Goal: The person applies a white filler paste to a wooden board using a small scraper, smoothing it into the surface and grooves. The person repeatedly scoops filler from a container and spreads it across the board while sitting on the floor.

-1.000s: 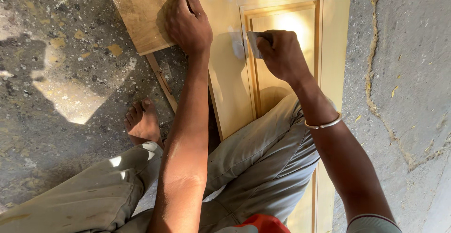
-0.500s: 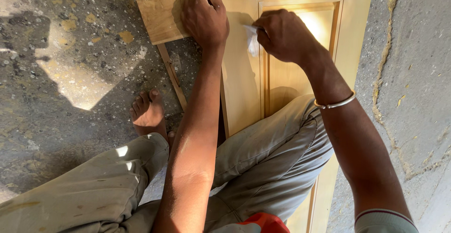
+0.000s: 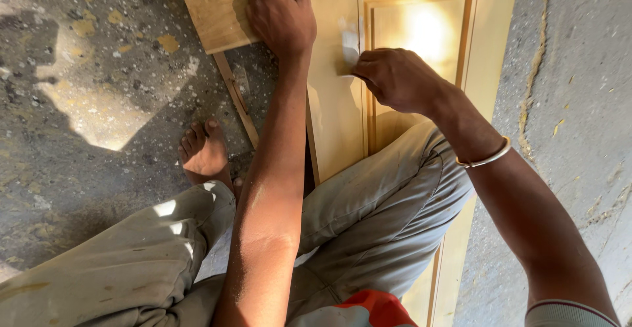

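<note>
The right hand point(image 3: 395, 77) hides whatever it pinches — only a pale blur shows; the wooden door panel point(image 3: 336, 123) runs off the top edge.

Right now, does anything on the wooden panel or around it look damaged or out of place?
Nothing looks damaged. The pale wooden panel lies flat on the speckled floor. A whitish smear sits beside the right hand. The left hand presses on a plywood board.

Pale yellow panelled door laid flat on the floor

The door point(image 3: 336, 123) lay lengthwise under the person's knee, its recessed panel framed by a darker moulding. A small pale pad point(image 3: 349, 45) lay pressed against the door's stile, just beside the moulding.
</note>
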